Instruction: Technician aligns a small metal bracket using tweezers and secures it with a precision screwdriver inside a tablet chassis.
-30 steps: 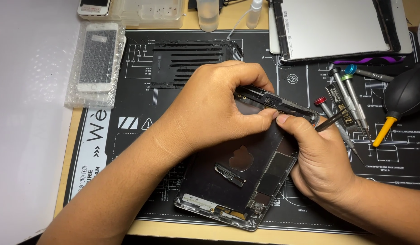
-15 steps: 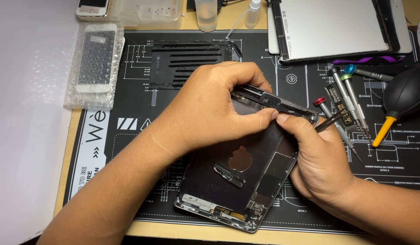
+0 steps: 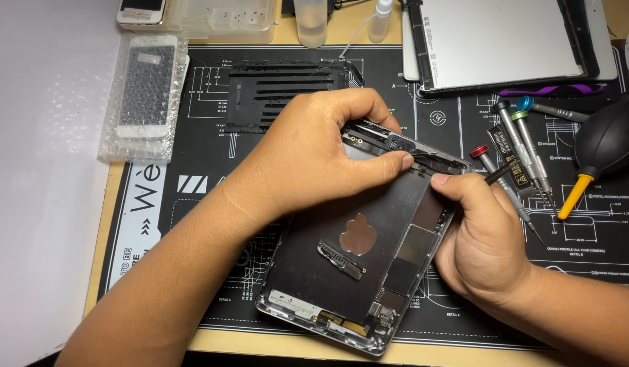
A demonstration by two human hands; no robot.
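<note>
Hands (image 3: 314,153) (image 3: 481,238) pinched the tablet shell's (image 3: 342,272) top edge, right also gripping a thin tool (image 3: 499,173); a slip there risked tearing the cable under the fingertips.

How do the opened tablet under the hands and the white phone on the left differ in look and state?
The tablet shell is open, its dark inner parts and boards bare; the white phone is closed and wrapped in bubble wrap. The tablet shell is larger and lies tilted; the white phone lies nearly straight. The left hand and right hand touch the tablet shell; nothing touches the white phone. Both lie flat on the workbench.
</note>
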